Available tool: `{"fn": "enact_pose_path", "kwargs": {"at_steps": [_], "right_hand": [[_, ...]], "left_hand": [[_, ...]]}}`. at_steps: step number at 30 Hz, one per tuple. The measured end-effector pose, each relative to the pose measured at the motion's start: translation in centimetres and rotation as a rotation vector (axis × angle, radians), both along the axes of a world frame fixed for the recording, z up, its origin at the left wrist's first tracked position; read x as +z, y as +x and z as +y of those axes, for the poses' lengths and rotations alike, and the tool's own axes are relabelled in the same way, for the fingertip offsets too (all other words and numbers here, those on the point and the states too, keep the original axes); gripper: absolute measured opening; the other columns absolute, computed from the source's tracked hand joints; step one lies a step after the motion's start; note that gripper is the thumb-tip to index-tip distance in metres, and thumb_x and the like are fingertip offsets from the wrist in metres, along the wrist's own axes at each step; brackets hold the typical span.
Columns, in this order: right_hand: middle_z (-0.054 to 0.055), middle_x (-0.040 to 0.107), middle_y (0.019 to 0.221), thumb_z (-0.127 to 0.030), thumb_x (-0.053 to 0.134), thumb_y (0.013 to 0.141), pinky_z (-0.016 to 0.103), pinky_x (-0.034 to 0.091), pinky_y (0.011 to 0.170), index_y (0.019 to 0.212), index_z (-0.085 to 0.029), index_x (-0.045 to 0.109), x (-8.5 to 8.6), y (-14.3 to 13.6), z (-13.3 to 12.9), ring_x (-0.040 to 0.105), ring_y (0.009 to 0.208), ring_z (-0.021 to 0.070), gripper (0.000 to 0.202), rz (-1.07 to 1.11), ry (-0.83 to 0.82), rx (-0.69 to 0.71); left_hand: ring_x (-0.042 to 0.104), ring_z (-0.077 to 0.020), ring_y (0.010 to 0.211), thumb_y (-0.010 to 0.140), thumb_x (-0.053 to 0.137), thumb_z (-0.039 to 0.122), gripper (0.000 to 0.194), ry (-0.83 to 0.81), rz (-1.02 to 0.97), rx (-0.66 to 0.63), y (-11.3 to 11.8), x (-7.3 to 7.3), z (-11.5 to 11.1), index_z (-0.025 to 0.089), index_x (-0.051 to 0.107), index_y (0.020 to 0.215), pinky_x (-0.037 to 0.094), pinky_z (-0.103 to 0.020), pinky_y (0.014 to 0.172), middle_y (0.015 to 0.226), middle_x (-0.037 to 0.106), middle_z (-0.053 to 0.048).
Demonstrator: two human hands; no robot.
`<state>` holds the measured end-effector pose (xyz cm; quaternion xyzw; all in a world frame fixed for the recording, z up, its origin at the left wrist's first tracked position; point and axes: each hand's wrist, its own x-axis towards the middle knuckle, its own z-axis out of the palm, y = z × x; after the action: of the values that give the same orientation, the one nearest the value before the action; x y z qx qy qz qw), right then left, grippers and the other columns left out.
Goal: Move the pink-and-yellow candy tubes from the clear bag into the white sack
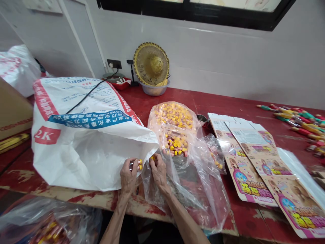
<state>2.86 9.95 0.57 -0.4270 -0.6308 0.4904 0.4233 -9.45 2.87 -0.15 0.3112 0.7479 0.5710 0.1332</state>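
Note:
My left hand [128, 177] is closed around a few small dark tubes with yellow caps [139, 164], at the open mouth of a big white woven sack [101, 152]. My right hand [159, 169] pinches at the near end of a clear plastic bag [188, 183]; something yellow, like a tube cap [152, 158], shows at its fingertips. Farther back in that bag lies a heap of yellow-capped tubes [176, 144]. The sack's upper side bulges, and what its far end holds is hidden.
Printed cardboard cards [256, 162] lie on the red table [243, 105] at right, with several coloured sticks [304, 118] beyond. A small metal cup [201, 118] stands behind the bag. A straw hat [151, 64] leans above a basin [154, 89]. Another bag of tubes [50, 227] sits low left.

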Motion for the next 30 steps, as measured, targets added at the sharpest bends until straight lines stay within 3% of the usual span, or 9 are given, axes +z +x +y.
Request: {"fn": "enact_pose_path", "kwargs": {"at_steps": [10, 14, 18, 23, 30], "right_hand": [[0.007, 0.075, 0.104, -0.040, 0.051, 0.095, 0.037, 0.055, 0.089, 0.107, -0.022, 0.067, 0.1, 0.1, -0.2, 0.069, 0.092, 0.0237, 0.027, -0.004, 0.005, -0.009], [0.005, 0.075, 0.098, -0.039, 0.052, 0.096, 0.035, 0.055, 0.078, 0.108, -0.022, 0.068, 0.4, 0.4, -0.5, 0.070, 0.084, 0.0233, 0.026, 0.022, -0.003, 0.002], [0.004, 0.074, 0.096, -0.046, 0.053, 0.100, 0.034, 0.055, 0.070, 0.122, -0.022, 0.065, 0.5, 1.1, -0.6, 0.069, 0.075, 0.0221, 0.034, 0.035, -0.030, 0.007], [0.003, 0.073, 0.088, -0.041, 0.054, 0.096, 0.035, 0.054, 0.073, 0.104, -0.024, 0.066, 0.7, 2.1, -0.1, 0.068, 0.076, 0.0234, 0.023, -0.028, 0.066, 0.081], [0.004, 0.073, 0.087, -0.046, 0.052, 0.102, 0.038, 0.053, 0.079, 0.102, -0.025, 0.066, 1.1, 4.5, -0.8, 0.067, 0.078, 0.0241, 0.026, -0.096, 0.140, 0.041]], "left_hand": [[0.076, -0.0226, 0.073, 0.089, 0.058, 0.061, 0.040, 0.003, 0.031, -0.011, -0.1, 0.1, -0.1, 0.022, 0.069, 0.091, 0.065, -0.032, 0.064, 0.086, 0.078, -0.007], [0.076, -0.0225, 0.073, 0.089, 0.059, 0.061, 0.040, 0.005, 0.013, -0.007, 0.0, 0.2, 0.0, 0.022, 0.069, 0.091, 0.065, -0.032, 0.065, 0.085, 0.078, -0.007], [0.076, -0.0232, 0.075, 0.089, 0.059, 0.062, 0.041, -0.012, 0.037, 0.000, -0.2, 0.1, 0.1, 0.022, 0.069, 0.091, 0.064, -0.033, 0.067, 0.087, 0.078, -0.008], [0.075, -0.0235, 0.078, 0.091, 0.056, 0.061, 0.041, -0.031, 0.089, -0.005, -0.3, 0.0, 0.0, 0.023, 0.069, 0.091, 0.062, -0.034, 0.071, 0.088, 0.077, -0.008], [0.075, -0.0235, 0.076, 0.088, 0.057, 0.059, 0.038, 0.001, 0.067, -0.006, -0.1, 0.2, 0.0, 0.023, 0.068, 0.088, 0.062, -0.033, 0.068, 0.085, 0.077, -0.007]]}}
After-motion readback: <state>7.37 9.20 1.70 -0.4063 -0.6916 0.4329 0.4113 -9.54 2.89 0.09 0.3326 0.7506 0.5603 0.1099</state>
